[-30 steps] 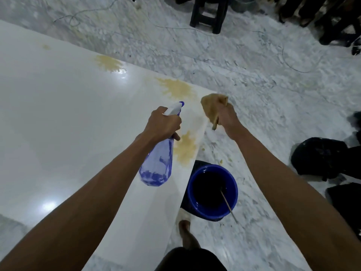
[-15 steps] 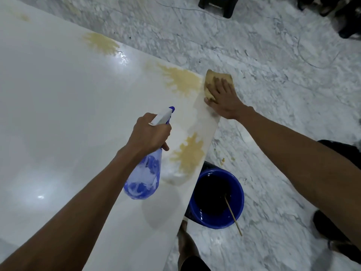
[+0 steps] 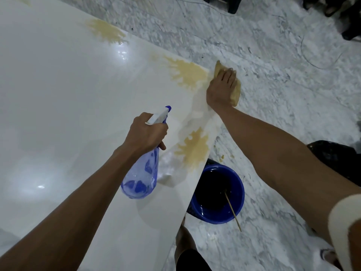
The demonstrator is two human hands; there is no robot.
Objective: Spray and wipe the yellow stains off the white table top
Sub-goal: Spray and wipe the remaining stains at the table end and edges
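Note:
The white table top (image 3: 58,94) carries three yellow stains: one far back (image 3: 105,31), one near the right corner (image 3: 187,73), one at the near right edge (image 3: 193,148). My left hand (image 3: 145,132) grips a blue translucent spray bottle (image 3: 141,177) by its white trigger head, held above the table. My right hand (image 3: 221,88) lies flat with straight fingers on a tan cloth (image 3: 235,90) at the table's right corner, just right of the corner stain. A wet film runs between the two nearer stains.
A blue bucket (image 3: 237,204) of dark water with a thin stick (image 3: 232,210) in it stands on the marble floor beside the table edge. Black bags (image 3: 336,157) lie to the right, a dark stool (image 3: 224,2) at the far back. My bare foot (image 3: 183,239) is below the bucket.
My right hand brought the raised cloth down onto the table corner and now presses it flat there. The left hand keeps hold of the spray bottle, little changed.

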